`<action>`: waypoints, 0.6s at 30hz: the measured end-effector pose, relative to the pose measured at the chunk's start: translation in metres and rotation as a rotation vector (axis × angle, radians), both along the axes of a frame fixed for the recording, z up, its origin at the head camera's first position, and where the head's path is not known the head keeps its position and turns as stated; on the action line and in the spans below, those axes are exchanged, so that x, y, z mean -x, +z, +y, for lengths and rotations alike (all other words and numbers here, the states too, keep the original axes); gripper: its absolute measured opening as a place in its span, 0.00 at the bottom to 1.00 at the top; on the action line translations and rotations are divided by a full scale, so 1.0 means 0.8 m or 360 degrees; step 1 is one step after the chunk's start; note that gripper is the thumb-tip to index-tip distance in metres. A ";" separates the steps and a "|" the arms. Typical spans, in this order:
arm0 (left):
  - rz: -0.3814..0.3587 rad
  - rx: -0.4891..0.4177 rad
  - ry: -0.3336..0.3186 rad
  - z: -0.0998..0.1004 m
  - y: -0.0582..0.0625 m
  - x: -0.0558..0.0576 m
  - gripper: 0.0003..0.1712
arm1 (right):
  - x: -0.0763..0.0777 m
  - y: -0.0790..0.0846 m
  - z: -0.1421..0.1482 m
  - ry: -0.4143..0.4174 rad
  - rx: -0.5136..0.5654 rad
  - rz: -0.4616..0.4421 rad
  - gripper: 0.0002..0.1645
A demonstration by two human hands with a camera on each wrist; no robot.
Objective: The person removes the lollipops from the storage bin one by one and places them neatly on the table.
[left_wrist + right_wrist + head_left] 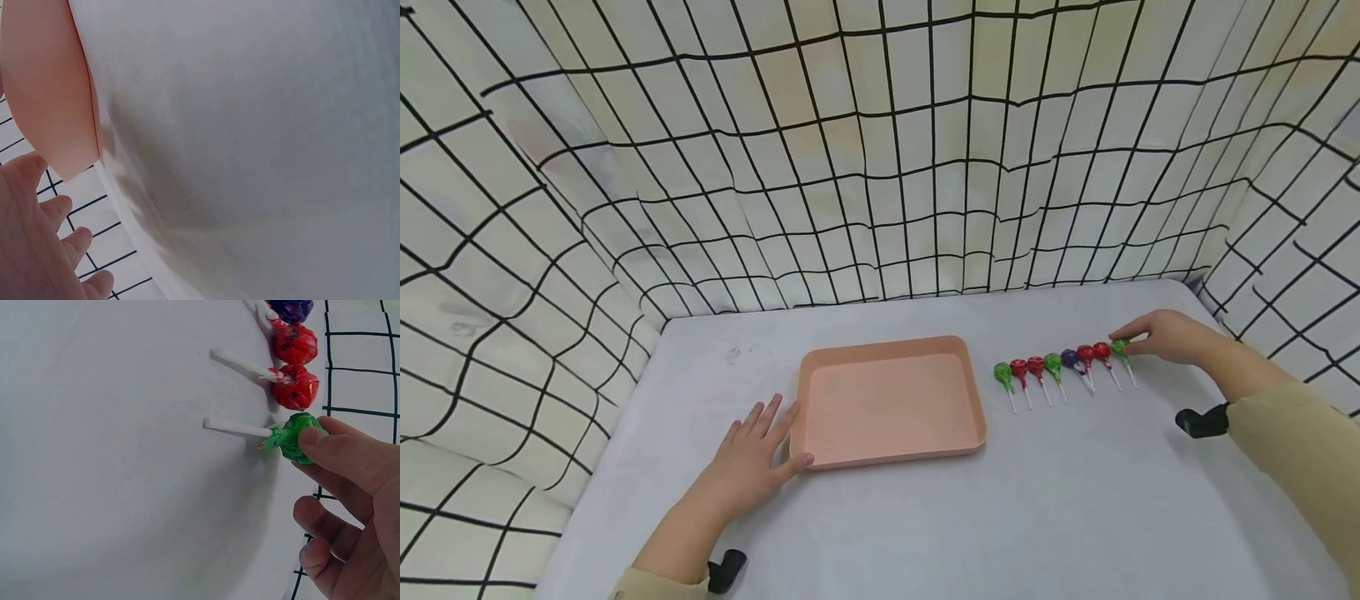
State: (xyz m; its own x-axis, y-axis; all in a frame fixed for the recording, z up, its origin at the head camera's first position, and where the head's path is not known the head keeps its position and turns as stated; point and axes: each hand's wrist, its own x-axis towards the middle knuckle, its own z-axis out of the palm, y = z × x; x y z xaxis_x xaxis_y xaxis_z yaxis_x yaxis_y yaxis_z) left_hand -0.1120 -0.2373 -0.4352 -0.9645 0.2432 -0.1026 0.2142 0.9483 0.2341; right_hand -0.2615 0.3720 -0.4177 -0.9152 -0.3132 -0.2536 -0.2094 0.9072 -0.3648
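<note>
At the right end of a row of wrapped lollipops, my right hand (pixel 1172 336) pinches the green lollipop (pixel 292 437) by its head between thumb and fingers. Its white stick points toward the near side of the table. Next to it are two red lollipops (pixel 295 387), then a purple one (pixel 1070 358); farther left come green and red ones. My left hand (pixel 751 467), fingers spread and fairly straight, touches the left edge of a shallow pink tray (pixel 887 408). In the left wrist view, the fingertips (pixel 59 206) show beside the tray's side.
A white cloth covers the table (pixel 1000 525). Black-grid netting over pale sheeting (pixel 910 167) rises behind the table and along both sides. A dark device (pixel 1201 422) sits at the right wrist, and another (pixel 727 572) at the left.
</note>
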 end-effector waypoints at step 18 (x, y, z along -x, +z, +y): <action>-0.0023 0.0027 0.0016 0.001 0.000 0.000 0.50 | 0.004 -0.019 0.003 -0.0064 0.0010 -0.0003 0.22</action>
State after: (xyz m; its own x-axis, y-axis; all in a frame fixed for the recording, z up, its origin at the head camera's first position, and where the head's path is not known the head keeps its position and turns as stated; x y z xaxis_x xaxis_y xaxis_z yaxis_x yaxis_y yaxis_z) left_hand -0.1120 -0.2364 -0.4353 -0.9653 0.2319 -0.1203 0.2016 0.9542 0.2211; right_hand -0.2651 0.3747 -0.4329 -0.9266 -0.2775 -0.2536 -0.1719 0.9127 -0.3707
